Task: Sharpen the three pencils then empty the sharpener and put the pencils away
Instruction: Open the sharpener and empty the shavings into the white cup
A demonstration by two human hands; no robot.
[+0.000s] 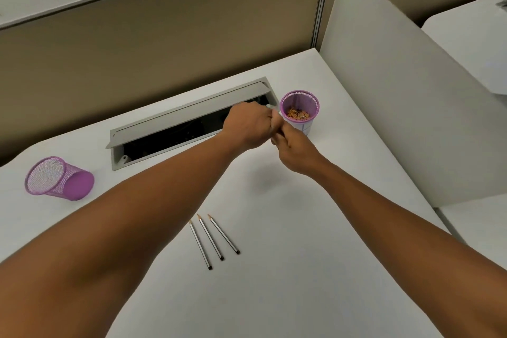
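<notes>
Currently both hands, left hand (248, 126) and right hand (292, 149), curl around a mostly hidden sharpener (271, 106) beside the upright cup (300, 110); keep it near the rim, reclose firmly.

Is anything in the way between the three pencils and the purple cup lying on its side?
Nothing visible on the table. The three pencils lie on bare desk, and the tipped purple cup sits off to their left. Only the person's left forearm crosses above that stretch.

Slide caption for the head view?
Both hands meet beside the shavings cup; three sharpened pencils lie on the desk.
</notes>
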